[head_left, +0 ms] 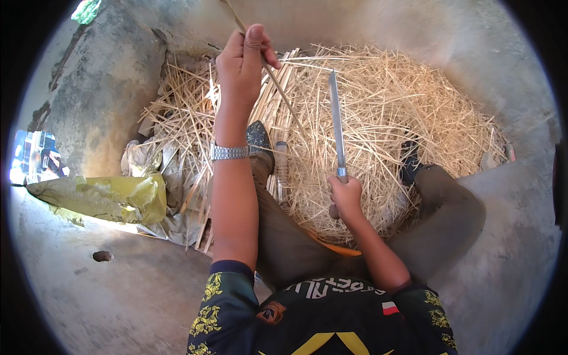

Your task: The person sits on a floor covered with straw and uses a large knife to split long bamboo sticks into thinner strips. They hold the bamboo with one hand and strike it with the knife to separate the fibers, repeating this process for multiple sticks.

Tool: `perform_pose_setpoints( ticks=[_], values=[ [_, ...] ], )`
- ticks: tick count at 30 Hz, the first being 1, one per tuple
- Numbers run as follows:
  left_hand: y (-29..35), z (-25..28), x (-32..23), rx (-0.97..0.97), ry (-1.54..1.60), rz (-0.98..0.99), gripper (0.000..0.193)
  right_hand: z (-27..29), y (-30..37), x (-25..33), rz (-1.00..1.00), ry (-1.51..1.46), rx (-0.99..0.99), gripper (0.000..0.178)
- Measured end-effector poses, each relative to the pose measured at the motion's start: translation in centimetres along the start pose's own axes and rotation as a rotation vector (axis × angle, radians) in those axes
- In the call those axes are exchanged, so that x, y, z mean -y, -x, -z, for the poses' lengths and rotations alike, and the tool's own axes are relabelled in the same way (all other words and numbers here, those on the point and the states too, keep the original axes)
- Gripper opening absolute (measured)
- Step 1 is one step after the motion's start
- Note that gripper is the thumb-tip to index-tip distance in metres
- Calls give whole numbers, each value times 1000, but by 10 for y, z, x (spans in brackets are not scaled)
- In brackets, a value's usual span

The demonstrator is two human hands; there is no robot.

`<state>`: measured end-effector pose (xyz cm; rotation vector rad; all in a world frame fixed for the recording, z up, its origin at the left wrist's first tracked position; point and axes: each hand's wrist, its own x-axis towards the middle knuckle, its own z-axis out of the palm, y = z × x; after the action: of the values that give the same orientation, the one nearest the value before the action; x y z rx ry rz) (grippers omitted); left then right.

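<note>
We've got our left hand point(241, 62) closed on a thin bamboo strip point(278, 89), our right hand point(345, 198) gripping the long knife point(336, 121), shavings point(384, 124) already heaped on the floor point(118, 296), uncut slats point(201, 207) seemingly waiting.

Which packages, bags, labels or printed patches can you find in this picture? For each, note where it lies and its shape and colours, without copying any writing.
Yellow plastic bag: crumpled on the concrete floor, left of the left forearm.
Pale grey sacking: creased, lying under the strips just behind the yellow bag.
Small flag patch: rectangular, white over red, on the dark shirt near the right sleeve.
Round emblem: orange-brown, on the shirt front.
</note>
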<state>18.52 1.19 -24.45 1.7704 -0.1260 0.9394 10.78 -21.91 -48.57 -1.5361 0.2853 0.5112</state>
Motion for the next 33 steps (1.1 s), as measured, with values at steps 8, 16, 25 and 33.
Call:
perform_pose_setpoints(
  ticks=[8, 16, 25, 33],
  values=[
    [-1, -16, 5, -8, 107, 104, 45, -39, -30, 39, 37, -179, 83, 31],
    [-4, 0, 24, -317, 135, -32, 53, -38, -27, -39, -127, 383, 156, 23],
    [-3, 6, 36, -86, 369, 127, 69, -43, -52, -24, 224, 315, 53, 28],
    [3, 13, 50, -200, 282, 81, 69, -29, -55, -39, 40, 590, 107, 29]
  ],
)
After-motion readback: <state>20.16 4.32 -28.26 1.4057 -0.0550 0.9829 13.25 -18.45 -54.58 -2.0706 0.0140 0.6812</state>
